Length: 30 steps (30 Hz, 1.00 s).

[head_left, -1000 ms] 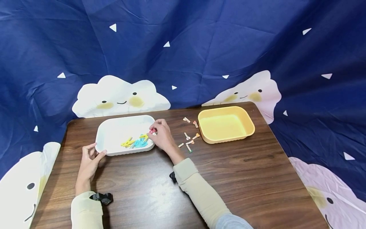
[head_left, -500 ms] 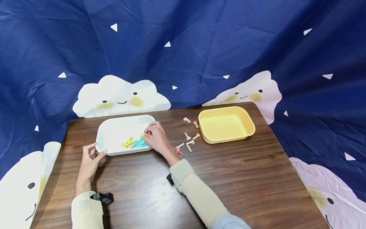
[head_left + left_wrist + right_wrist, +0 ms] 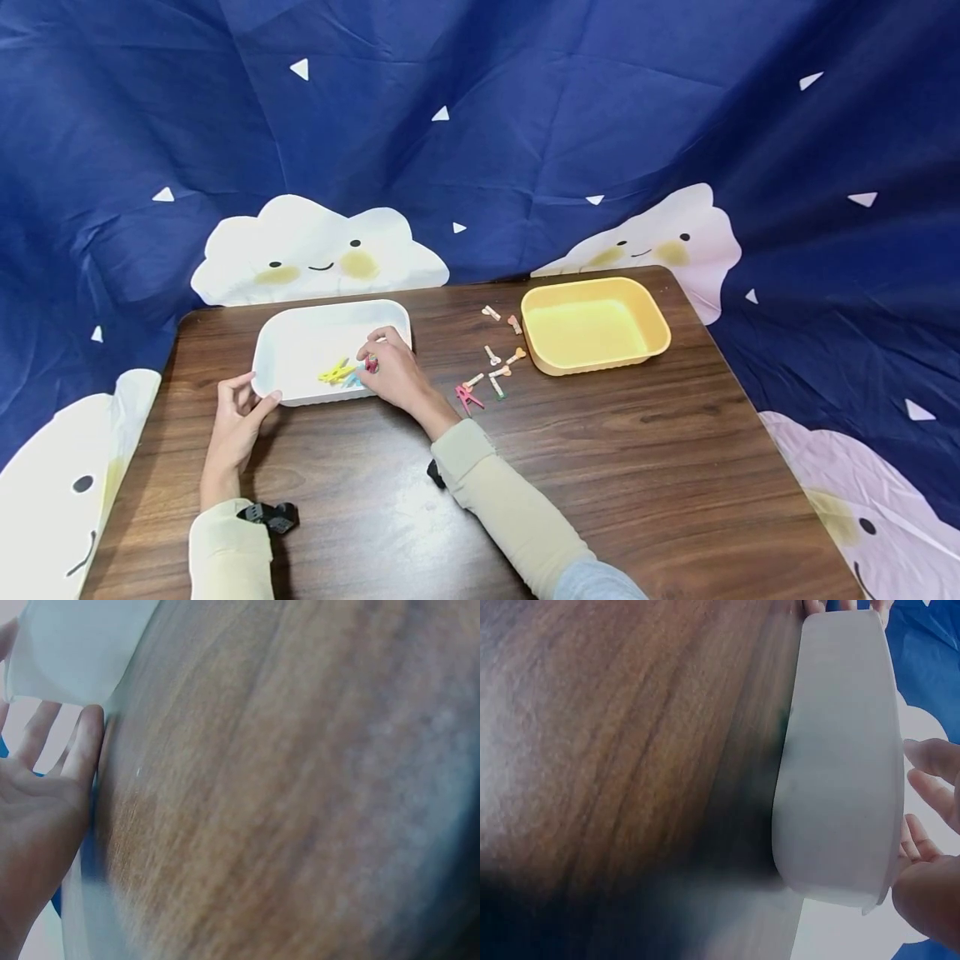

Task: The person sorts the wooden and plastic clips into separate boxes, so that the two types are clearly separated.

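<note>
My left hand holds the front left corner of a white plastic tray, thumb at the front rim, other fingers along the left side. In the left wrist view its fingers touch the tray wall. My right hand is over the tray's right part, its curled fingers holding a red clothespin. Just left of those fingertips are yellow clothespins in the tray. Blue clothespins beside them are mostly hidden by the hand. The right wrist view shows the tray's outer wall and part of the hand.
A yellow bin stands at the back right. Between it and the tray lie several small wooden clothespins with decorated ends. A pink clothespin lies nearest my right forearm. Behind the table hangs a blue cloth.
My right hand has moved left and slightly nearer me over the tray, the red clothespin moving with it. The pink clothespin on the table has come out from behind my arm. The left hand stays put.
</note>
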Tool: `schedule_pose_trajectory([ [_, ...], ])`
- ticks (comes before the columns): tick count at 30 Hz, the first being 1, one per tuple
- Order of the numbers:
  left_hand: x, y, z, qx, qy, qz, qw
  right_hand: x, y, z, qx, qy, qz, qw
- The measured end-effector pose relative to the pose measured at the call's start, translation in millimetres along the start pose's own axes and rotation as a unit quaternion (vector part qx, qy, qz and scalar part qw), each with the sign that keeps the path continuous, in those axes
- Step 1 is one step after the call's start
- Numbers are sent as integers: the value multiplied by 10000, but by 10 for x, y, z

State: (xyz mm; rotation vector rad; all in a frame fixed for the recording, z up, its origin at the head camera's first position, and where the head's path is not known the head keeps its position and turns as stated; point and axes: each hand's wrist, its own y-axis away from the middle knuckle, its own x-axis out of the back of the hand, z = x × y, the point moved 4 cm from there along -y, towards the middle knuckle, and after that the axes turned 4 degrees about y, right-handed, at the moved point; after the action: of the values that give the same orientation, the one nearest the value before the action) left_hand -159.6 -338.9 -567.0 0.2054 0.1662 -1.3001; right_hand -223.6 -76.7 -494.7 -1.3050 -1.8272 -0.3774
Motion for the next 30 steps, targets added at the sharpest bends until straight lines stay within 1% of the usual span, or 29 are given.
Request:
schedule_pose_trajectory([
  [5,-1,-12,-1,45,-40,5,10000,26,13,12,53,-160,118,9998],
  [9,-3,-6,8,88,-105,18,9999,64,19,43,-122,-285,144,9994],
  [13,3,-1,-1,42,-59,-29,10000,109,31,90,-344,-389,130,9986],
  [16,-2,2,0,15,-33,-36,10000,161,35,116,-386,-484,177,9979],
  [24,-20,2,16,3,-7,-8,10000,290,65,205,-322,-378,445,9978],
  [30,-7,5,0,25,0,4,10000,370,121,311,-581,-529,494,9957],
])
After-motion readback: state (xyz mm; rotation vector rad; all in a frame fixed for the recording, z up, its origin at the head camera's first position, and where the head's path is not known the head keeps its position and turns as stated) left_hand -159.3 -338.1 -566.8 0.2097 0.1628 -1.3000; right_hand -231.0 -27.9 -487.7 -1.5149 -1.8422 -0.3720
